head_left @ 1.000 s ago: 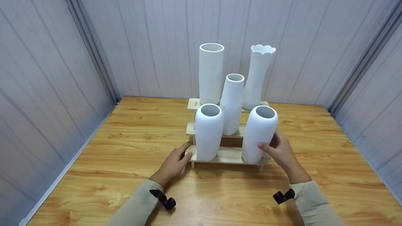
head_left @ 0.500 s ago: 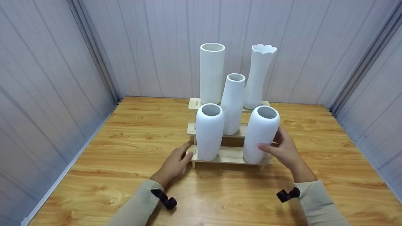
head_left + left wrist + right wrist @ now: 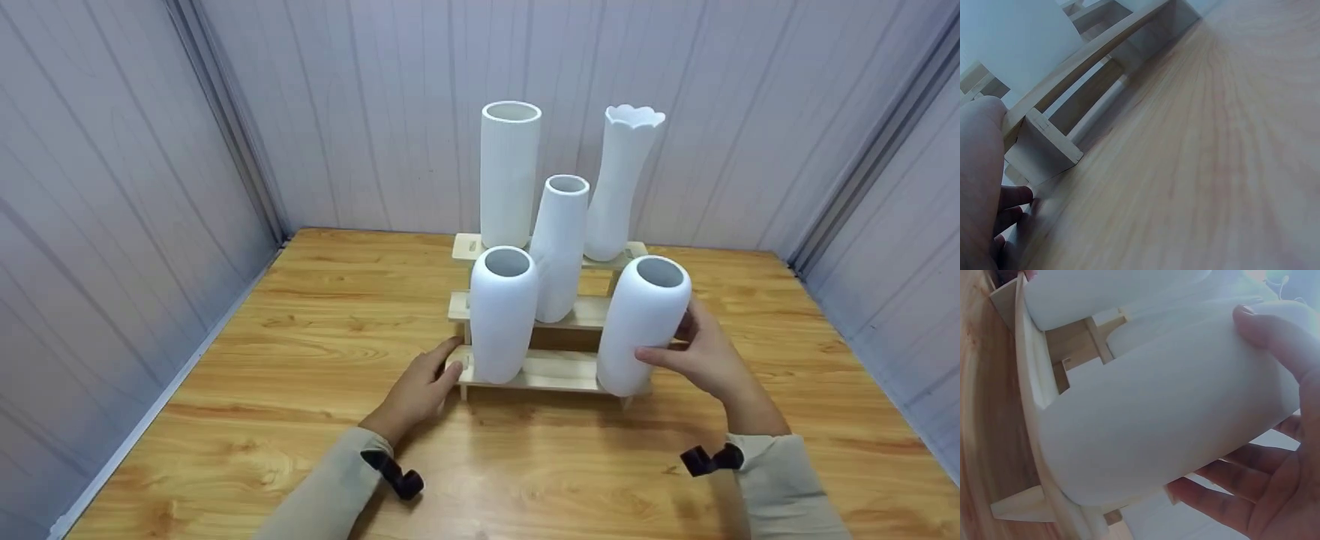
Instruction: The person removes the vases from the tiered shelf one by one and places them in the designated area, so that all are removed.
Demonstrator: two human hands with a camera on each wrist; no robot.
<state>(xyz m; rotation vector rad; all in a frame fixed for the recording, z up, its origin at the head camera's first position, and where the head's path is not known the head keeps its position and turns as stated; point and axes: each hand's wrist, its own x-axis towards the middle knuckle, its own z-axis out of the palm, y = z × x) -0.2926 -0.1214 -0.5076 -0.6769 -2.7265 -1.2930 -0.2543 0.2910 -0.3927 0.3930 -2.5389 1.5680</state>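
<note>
My right hand (image 3: pixel 709 360) holds a smooth white vase (image 3: pixel 643 326) from its right side, thumb in front and fingers behind. Its base is at the right end of the lowest shelf of a three-tier wooden stand (image 3: pixel 559 369), and it leans slightly right. In the right wrist view the thumb and fingers span this vase (image 3: pixel 1151 410). My left hand (image 3: pixel 416 394) grips the stand's lower left end, thumb at the shelf corner. The left wrist view shows the fingers (image 3: pixel 1013 197) by the stand's leg (image 3: pixel 1044 149). A similar vase (image 3: pixel 502 326) stands on the lowest shelf's left part.
A tapered white vase (image 3: pixel 561 251) stands on the middle shelf. The top shelf bears a ribbed cylindrical vase (image 3: pixel 510 180) and a scalloped-rim vase (image 3: pixel 619 187). Pale panel walls (image 3: pixel 390 112) enclose the wooden table (image 3: pixel 300 360) at the back and sides.
My right hand has shifted right with the vase, taking it toward the right end of the lowest shelf. The left hand and the other vases hold their places.
</note>
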